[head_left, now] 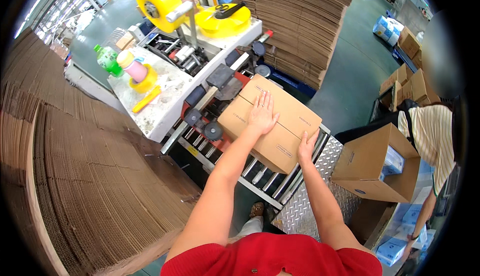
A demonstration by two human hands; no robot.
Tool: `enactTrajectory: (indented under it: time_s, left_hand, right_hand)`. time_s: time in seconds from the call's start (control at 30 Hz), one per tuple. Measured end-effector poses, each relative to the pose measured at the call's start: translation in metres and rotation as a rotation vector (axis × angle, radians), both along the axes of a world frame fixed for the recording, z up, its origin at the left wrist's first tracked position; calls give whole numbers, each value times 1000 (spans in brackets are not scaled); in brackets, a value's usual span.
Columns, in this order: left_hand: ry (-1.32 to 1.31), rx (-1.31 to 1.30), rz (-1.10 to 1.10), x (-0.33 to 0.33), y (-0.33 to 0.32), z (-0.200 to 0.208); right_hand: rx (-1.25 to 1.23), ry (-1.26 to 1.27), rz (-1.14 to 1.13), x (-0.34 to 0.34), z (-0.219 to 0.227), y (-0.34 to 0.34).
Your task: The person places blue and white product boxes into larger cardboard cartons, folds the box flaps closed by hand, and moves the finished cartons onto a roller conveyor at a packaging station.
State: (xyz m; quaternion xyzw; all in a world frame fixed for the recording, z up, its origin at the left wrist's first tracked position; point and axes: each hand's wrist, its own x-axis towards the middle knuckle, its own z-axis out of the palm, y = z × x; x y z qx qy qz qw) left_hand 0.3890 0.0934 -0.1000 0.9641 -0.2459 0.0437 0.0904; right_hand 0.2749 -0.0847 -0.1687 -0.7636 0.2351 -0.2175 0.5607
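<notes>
A closed brown cardboard box (280, 138) lies on the roller conveyor (272, 182), its far end between the side wheels of the carton sealing machine (220, 76). My left hand (262, 116) rests flat on the top flaps, fingers stretched out over the middle seam. At the box's right end, my right hand (307, 147) presses against the edge with its fingers extended and its thumb up. Neither hand is wrapped round anything. The underside of the box is hidden.
Stacks of flat cardboard (100, 176) stand left and behind the machine. Its white top carries a large yellow tape roll (159, 3), scissors (227, 11), bottles and a yellow cutter (146, 99). A metal tread plate (302, 211), an open carton (362, 163) and another person (430, 141) are at right.
</notes>
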Motion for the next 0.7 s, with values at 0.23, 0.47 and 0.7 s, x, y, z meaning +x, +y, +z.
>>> enactTrajectory:
  time_s: [0.23,0.47,0.7]
  left_hand:
    - [14,-57,-61,-41,-15,-11]
    - [-259,-284,-70,-161,54,130]
    - [-1377,40,637,-405,202,350]
  right_hand:
    - [-61,-47,49,71,-7,45]
    - [376,224,496,-15,47,7]
    - [589,412,518,-144,25,-78]
